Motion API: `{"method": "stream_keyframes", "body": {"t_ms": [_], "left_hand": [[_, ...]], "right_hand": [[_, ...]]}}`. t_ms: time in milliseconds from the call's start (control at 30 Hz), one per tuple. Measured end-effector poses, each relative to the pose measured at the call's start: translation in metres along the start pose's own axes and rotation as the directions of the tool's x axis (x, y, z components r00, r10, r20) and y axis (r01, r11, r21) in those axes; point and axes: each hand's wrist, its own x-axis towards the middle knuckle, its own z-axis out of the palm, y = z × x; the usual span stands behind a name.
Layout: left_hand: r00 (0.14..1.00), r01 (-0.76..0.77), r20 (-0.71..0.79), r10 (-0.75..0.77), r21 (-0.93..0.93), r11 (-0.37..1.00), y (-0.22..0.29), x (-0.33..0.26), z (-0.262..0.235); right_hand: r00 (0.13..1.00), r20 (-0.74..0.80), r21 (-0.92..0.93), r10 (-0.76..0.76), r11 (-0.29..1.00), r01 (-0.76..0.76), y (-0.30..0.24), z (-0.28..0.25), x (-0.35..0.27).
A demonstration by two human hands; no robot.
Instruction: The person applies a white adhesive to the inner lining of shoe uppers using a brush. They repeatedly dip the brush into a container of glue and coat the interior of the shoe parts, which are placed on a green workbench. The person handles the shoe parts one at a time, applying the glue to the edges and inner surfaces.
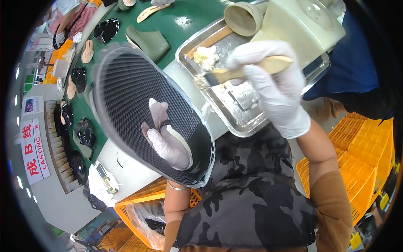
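My right hand [273,84], in a white glove, is closed around the wooden handle of a flat brush [228,75]. Its pale bristles point left, over the edge of a shallow metal tray [235,126]. Inside the tray lies a whitish-yellow clump [205,57], and wet smears show on the metal. My left hand [168,147], also gloved, grips a large black piece with a ribbed, mesh-like surface [130,80] and a pale edge, seemingly a boot upper. The piece is tilted up left of the tray; part of my left hand is hidden in it.
A beige cup [243,19] and a cream plastic container [298,25] stand at the tray's far side. On the green table [189,38] lie an olive boot piece [149,44], insoles and black shiny pieces. Orange crates [352,147] stand right and below; a person [63,21] is far left.
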Motion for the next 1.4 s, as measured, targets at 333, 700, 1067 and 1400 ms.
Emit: {"method": "stream_keyframes", "body": {"t_ms": [333,700,1067,1400], "left_hand": [[0.869,0.491,-0.004,-0.494,0.126,0.862,0.017,0.043,-0.019],[0.822,0.308,0.278,-0.498,0.519,0.797,-0.043,0.194,0.001],[0.942,-0.155,0.147,-0.302,0.988,-0.002,-0.151,0.282,0.035],[0.933,-0.256,0.342,-0.112,0.849,0.463,-0.088,0.196,-0.039]], "right_hand": [[0.968,0.149,-0.526,0.202,0.845,-0.095,-0.036,-0.086,0.094],[0.89,0.21,-0.341,0.405,0.883,-0.322,-0.023,-0.115,0.107],[0.844,0.131,-0.29,0.52,0.834,-0.469,-0.028,-0.113,0.101],[0.875,0.095,-0.365,0.475,0.834,-0.413,-0.029,-0.111,0.1]]}}
